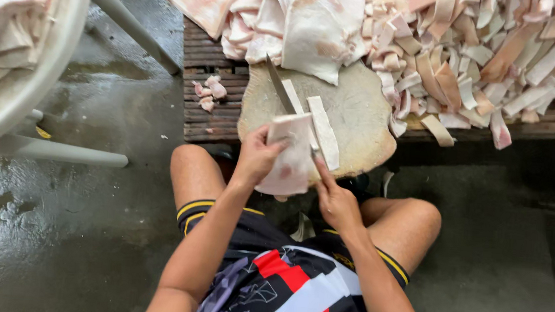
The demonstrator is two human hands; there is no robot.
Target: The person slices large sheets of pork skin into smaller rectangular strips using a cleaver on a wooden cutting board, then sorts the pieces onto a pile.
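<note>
On the round chopping block [353, 116], the left hand [257, 158] has its fingers curled over 1 pale slab of pork skin [288, 157], pressing it down at the near edge. Right hand [335, 200] is wrapped tight around 1 knife [281, 87], blade running along the slab. 2 cut strips [322, 130] lie just beside it. Behind, on the slatted wooden bench [205, 114], there's 1 big heap of strips [483, 60], way too many to count, plus 1 bowl [30, 70] of pieces at the left.
</note>
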